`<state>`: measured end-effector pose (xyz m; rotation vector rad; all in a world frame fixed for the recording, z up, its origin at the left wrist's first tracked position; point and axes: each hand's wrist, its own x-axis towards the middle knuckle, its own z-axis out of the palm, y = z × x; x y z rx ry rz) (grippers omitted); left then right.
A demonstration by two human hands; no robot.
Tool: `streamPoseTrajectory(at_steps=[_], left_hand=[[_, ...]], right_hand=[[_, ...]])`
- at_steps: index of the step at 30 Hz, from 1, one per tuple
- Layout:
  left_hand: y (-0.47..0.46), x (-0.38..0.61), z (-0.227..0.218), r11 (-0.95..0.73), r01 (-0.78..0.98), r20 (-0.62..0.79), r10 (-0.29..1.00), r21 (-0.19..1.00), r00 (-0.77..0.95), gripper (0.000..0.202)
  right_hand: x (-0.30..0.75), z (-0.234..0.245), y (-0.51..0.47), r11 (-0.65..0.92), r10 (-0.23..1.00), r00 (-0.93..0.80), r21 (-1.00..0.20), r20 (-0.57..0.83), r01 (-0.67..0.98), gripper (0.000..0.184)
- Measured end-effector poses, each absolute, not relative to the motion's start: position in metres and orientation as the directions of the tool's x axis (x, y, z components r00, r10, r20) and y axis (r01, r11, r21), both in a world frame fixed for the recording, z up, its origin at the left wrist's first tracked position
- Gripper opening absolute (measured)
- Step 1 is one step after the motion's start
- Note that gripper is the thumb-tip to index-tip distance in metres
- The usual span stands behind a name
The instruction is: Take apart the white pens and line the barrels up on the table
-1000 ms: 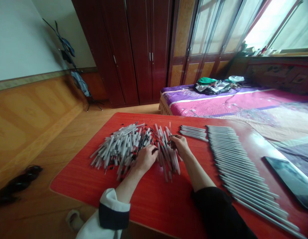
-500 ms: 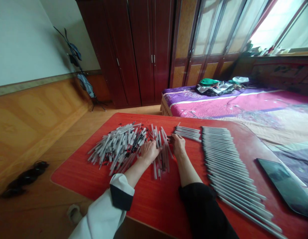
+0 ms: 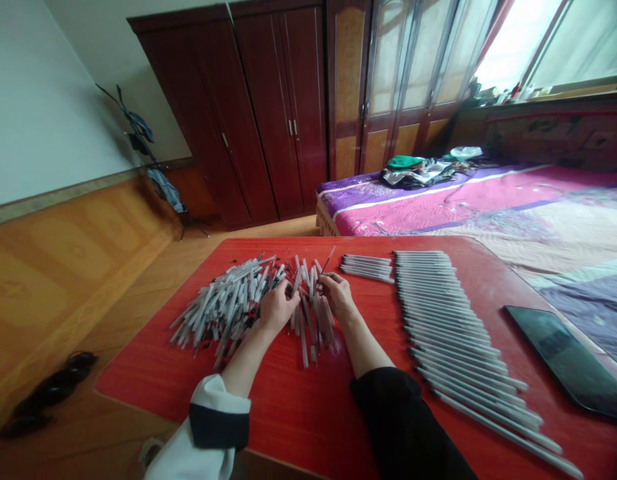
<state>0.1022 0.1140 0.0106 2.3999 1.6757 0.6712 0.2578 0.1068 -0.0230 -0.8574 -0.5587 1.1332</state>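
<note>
My left hand [image 3: 278,307] is closed in a pinch on a clear pen barrel [image 3: 296,277] at the right side of a loose heap of pen parts [image 3: 228,297]. A hand's width to the right, my right hand [image 3: 337,293] pinches a thin pen refill [image 3: 329,257] that points up and away. Below and between the hands lie several clear barrels [image 3: 303,330], partly hidden by the fingers. Beyond my right hand, a small stack of pens [image 3: 367,267] lies crosswise. Farther right stretches a long row of pens [image 3: 446,327] with dark ends facing left.
The red table [image 3: 288,413] bears everything. A black phone [image 3: 563,357] lies at its right edge. Behind stand a bed [image 3: 428,210] with folded clothes [image 3: 413,172] and a dark red wardrobe [image 3: 258,120]. A coat stand [image 3: 156,167] is at the left wall.
Both hands have shifted slightly left in view, and the camera has turned a little. My right hand now holds the refill up at an angle, and a barrel shows in my left hand.
</note>
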Motion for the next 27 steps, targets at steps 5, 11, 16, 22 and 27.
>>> streamPoseTrajectory(at_steps=[5,11,16,22,27], left_hand=[[0.115,0.069,-0.004,-0.605,0.758,0.519,0.741,0.243,0.425,0.018],[0.121,0.056,-0.011,-0.690,0.697,0.577,0.656,0.197,0.486,0.016],[0.124,0.055,-0.010,-0.698,0.686,0.587,0.648,0.204,0.485,0.014],[0.123,0.055,-0.008,-0.708,0.679,0.576,0.642,0.194,0.505,0.014],[0.122,0.055,-0.006,-0.718,0.667,0.581,0.634,0.199,0.510,0.014]], right_hand=[[0.250,-0.016,0.107,0.176,0.952,0.306,-0.796,-0.013,-0.579,0.020],[0.240,0.001,0.107,0.220,0.949,0.313,-0.768,0.027,-0.602,0.019],[0.238,0.011,0.105,0.241,0.949,0.308,-0.781,0.066,-0.577,0.017],[0.235,0.014,0.104,0.236,0.952,0.293,-0.816,0.085,-0.528,0.017],[0.231,0.016,0.104,0.230,0.948,0.306,-0.863,0.094,-0.449,0.018]])
